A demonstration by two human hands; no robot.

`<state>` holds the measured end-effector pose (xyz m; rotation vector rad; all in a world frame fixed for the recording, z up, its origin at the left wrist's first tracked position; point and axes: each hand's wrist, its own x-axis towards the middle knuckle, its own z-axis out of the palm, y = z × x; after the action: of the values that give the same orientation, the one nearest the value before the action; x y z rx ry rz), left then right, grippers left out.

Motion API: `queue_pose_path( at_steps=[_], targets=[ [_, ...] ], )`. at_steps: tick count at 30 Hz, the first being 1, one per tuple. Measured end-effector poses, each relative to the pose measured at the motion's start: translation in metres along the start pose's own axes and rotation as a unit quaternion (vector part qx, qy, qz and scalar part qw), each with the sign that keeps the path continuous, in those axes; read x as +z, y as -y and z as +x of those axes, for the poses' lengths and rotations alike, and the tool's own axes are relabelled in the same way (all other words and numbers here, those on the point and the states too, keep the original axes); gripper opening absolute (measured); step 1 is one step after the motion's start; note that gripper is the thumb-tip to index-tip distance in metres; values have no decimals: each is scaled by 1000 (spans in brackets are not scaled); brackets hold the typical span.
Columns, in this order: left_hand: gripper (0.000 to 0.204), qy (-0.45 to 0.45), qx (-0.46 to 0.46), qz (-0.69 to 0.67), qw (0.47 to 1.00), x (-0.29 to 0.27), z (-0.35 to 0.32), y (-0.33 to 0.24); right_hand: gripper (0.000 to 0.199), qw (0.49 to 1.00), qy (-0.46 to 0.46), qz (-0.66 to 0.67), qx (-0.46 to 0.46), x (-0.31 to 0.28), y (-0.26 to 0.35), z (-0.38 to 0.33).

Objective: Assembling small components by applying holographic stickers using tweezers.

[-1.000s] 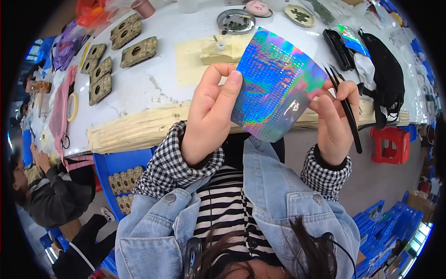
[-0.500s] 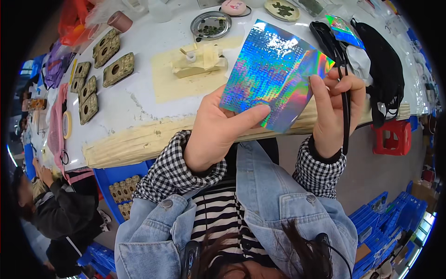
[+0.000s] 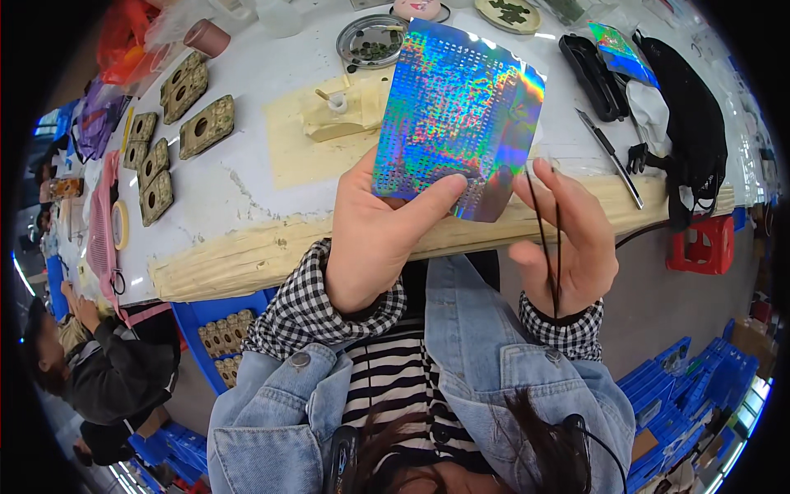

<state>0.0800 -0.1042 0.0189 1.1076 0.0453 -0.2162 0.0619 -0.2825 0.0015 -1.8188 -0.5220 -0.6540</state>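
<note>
At twelve o'clock, the left hand [image 3: 374,226] pinches one holographic sheet [image 3: 461,115], hiding one cream block's [image 3: 325,128] right end. The half-curled right hand [image 3: 578,235] holds one pair of black tweezers [image 3: 544,247]. Around the sheet: one pen-like tool [image 3: 610,156] at four o'clock, at least five mottled blocks [image 3: 219,121] at nine.

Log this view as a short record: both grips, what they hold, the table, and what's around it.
left grip: holding the shiny rainbow sheet
right grip: holding dark tweezers; whether it touches the sheet is unclear
sheet: raised above table level, rows of small marks
table, left: speckled brown blocks with round holes
table, middle: pale block
table, right: pen-like tool, black case
below table: blue bin left, red stool right
other person: far left
</note>
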Motion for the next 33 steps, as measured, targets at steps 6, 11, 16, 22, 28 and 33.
queue_pose_path(
  at_steps=[6, 11, 16, 22, 28, 33],
  targets=[
    [27, -10, 11, -10, 1000, -1, -3, 1, 38, 987, 90, -107, -76, -2, 13, 18],
    [24, -13, 21, -19, 1000, 1, -5, -1, 37, 986, 89, -113, -82, 4, 9, 15],
    [23, -31, 16, -10, 999, 2, -7, 0, 36, 986, 91, -114, -81, 7, 12, 15],
    [23, -19, 27, -31, 999, 0, -8, 0, 35, 986, 96, -102, -87, 7, 11, 14],
    [25, -24, 40, -33, 998, 2, -10, -1, 35, 985, 91, -114, -89, 8, 13, 15],
    [25, -23, 44, -36, 998, 2, -10, -2, 37, 986, 79, -115, -91, 9, 15, 15]
  ],
)
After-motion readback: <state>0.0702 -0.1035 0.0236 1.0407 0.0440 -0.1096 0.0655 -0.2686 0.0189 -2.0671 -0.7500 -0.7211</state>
